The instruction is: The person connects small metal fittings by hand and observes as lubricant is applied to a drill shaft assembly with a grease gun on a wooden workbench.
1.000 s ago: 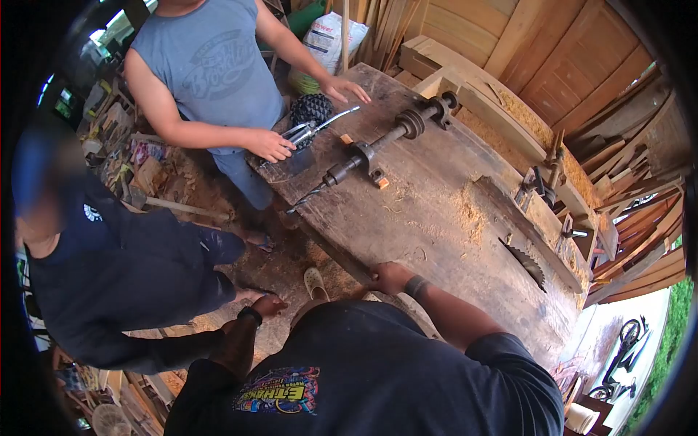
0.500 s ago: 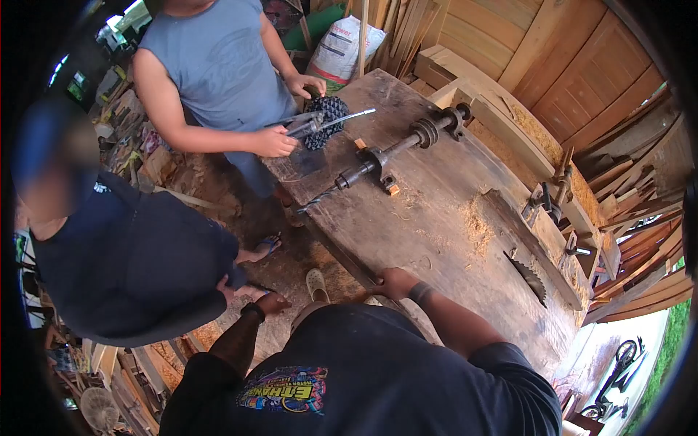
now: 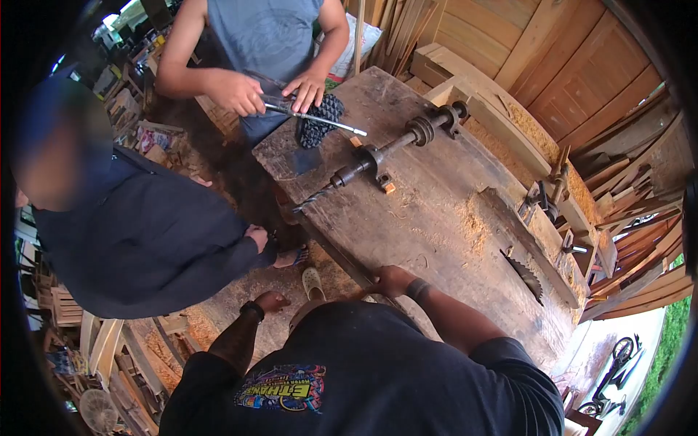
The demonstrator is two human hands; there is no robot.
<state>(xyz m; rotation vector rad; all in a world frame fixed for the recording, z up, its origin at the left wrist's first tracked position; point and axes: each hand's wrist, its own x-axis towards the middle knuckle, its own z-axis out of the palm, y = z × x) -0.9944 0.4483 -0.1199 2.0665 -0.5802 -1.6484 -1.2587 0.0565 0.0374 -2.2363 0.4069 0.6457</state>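
Observation:
My left hand [image 3: 270, 301] hangs low beside my body, with nothing visible in it and its fingers loosely bent. A dark band is on that wrist. My right hand [image 3: 392, 281] rests at the near edge of the wooden table [image 3: 429, 240], its fingers curled over the rim. Farther up the tabletop lies a metal shaft [image 3: 396, 145] with pulleys and bearing mounts, and a drill bit [image 3: 314, 200] points from its near end past the table's edge. Small wood blocks [image 3: 388, 187] sit beside its mount. Part of a toothed saw blade [image 3: 525, 275] rises through the tabletop at the right.
Across the table a person in a grey-blue sleeveless shirt [image 3: 262, 36] holds a metal tool [image 3: 320, 119] in both hands, over a dark knobbly object [image 3: 320, 129]. A person in dark clothes [image 3: 145, 232] is at the left. A wooden fence [image 3: 531, 243] stands near the blade, amid sawdust.
The person across the table has moved right and brought both hands together on the tool, which now tilts downward. The person at the left has come closer. My hands have barely moved.

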